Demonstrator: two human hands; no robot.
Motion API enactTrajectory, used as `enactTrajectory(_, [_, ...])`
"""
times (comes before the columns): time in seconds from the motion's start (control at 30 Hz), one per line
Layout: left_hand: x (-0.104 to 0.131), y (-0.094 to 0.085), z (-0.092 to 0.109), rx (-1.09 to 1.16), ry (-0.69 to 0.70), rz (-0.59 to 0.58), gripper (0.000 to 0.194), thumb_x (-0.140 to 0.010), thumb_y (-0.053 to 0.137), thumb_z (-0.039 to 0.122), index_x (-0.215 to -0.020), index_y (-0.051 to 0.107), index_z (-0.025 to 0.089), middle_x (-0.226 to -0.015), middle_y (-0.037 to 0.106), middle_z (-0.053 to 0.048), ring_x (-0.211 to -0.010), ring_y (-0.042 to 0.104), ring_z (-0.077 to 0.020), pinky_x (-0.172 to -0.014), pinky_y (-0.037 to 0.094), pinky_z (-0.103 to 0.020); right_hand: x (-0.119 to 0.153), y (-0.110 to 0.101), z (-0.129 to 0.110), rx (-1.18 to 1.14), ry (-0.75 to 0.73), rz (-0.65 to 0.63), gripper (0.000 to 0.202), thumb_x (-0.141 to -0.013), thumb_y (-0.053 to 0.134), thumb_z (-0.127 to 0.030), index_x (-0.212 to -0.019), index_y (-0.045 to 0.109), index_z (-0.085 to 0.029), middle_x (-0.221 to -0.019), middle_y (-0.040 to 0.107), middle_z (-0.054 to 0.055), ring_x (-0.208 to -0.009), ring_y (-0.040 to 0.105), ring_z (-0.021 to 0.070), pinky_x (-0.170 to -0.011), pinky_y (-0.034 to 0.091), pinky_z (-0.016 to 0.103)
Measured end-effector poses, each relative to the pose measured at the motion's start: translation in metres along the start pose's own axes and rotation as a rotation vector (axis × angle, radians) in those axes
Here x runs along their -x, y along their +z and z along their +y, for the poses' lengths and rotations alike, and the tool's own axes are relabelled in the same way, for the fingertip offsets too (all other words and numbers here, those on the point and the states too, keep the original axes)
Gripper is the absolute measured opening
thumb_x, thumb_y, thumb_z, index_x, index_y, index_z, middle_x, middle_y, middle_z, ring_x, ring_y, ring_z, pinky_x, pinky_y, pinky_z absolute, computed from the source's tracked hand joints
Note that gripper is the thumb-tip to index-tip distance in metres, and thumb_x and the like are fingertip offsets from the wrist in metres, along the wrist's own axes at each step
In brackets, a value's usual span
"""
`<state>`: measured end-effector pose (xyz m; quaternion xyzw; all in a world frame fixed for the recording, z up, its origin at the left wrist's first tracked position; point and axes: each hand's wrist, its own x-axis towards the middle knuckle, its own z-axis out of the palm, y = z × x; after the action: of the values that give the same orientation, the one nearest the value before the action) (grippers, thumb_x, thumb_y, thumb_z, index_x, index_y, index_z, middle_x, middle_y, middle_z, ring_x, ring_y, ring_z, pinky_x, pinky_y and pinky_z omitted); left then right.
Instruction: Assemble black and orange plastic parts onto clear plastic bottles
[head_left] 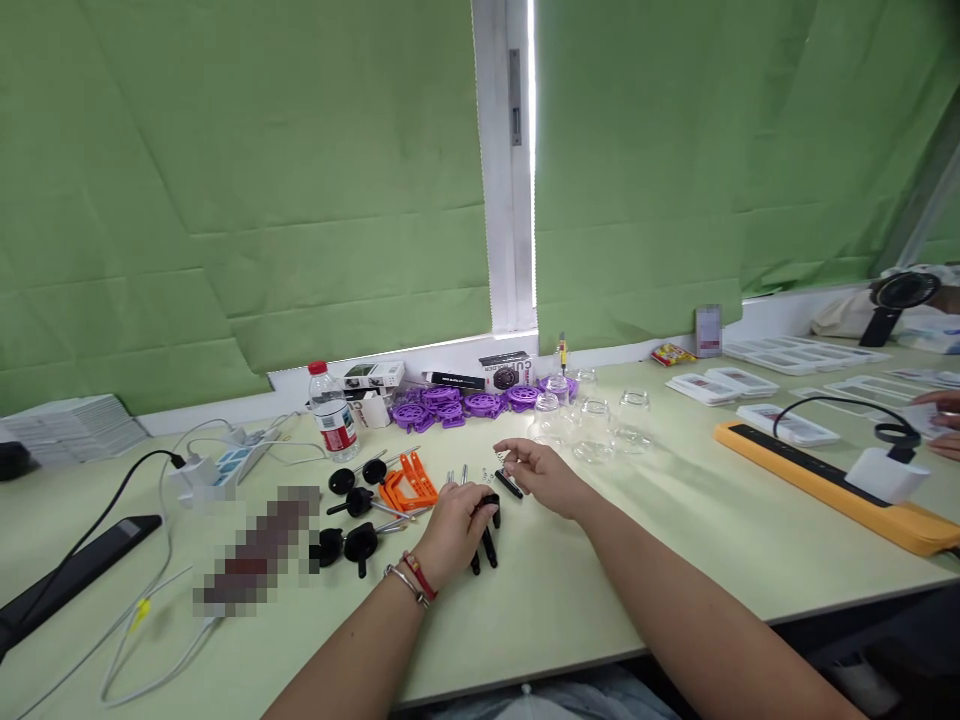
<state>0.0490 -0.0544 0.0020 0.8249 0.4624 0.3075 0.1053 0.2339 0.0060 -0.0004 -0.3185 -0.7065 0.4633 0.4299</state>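
My left hand [454, 530] is closed around a small black plastic part [491, 501], mostly hidden by the fingers. Black tube-shaped parts [489, 548] lie beneath and beside that hand. To its right, my right hand [546, 476] is bent, thumb and fingertips together at what looks like a small metal spring [501, 457]. Just under these fingertips lies a short black rod [509, 485], with small springs [487, 476] beside it. Thin metal rods [463, 474] stick out past my left hand. Orange plastic frames [409, 484] and black round-headed parts with metal shafts [361, 542] lie to the left.
Purple plastic parts [484, 404] line the back, near clear glass-like jars [595, 432] and a red-capped bottle [332, 412]. A yellow-orange power strip [817, 485] lies right, near another person's hand [946, 420]. Cables and a white power strip [240, 457] occupy the left.
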Motion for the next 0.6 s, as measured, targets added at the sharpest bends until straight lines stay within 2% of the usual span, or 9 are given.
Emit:
enactTrajectory(0.1, [-0.0005, 0.0008, 0.0001, -0.006, 0.008, 0.007, 0.017, -0.087, 0.044, 0.026, -0.087, 0.061, 0.022, -0.081, 0.064, -0.003, -0.079, 0.057, -0.0183, -0.079, 0.041, -0.036, 0.0041, 0.0085, -0.0047, -0.093, -0.036, -0.081, 0.03, -0.081, 0.055, -0.032, -0.108, 0.047, -0.021, -0.079, 0.054, 0.0, -0.057, 0.044, 0.0071, -0.054, 0.038, 0.022])
enactTrajectory(0.2, [-0.0007, 0.0011, 0.0, 0.0, 0.015, 0.007, 0.019, -0.088, 0.044, 0.026, -0.091, 0.061, 0.022, -0.082, 0.065, -0.003, -0.08, 0.057, -0.0182, -0.08, 0.04, -0.035, 0.0064, 0.0113, -0.0058, -0.084, -0.085, -0.104, 0.027, -0.082, 0.056, -0.031, -0.104, 0.046, -0.021, -0.078, 0.055, -0.001, -0.062, 0.046, 0.0084, -0.058, 0.039, 0.023])
enactTrajectory(0.33, [-0.0006, 0.0005, -0.0004, 0.012, 0.019, 0.0, 0.019, -0.088, 0.044, 0.025, -0.095, 0.061, 0.021, -0.083, 0.065, -0.003, -0.08, 0.056, -0.0184, -0.08, 0.039, -0.036, 0.0069, 0.0106, -0.006, -0.031, -0.123, -0.126, 0.026, -0.082, 0.056, -0.032, -0.104, 0.047, -0.02, -0.08, 0.054, 0.0, -0.065, 0.047, 0.0087, -0.063, 0.039, 0.024])
enactTrajectory(0.6, [-0.0003, 0.0002, -0.0001, -0.006, 0.005, -0.003, 0.018, -0.088, 0.042, 0.026, -0.086, 0.06, 0.02, -0.076, 0.062, -0.003, -0.074, 0.054, -0.0174, -0.078, 0.039, -0.035, 0.0066, 0.0084, -0.0082, 0.03, -0.152, -0.148, 0.023, -0.08, 0.058, -0.032, -0.098, 0.052, -0.019, -0.081, 0.055, 0.001, -0.062, 0.045, 0.0081, -0.06, 0.039, 0.024])
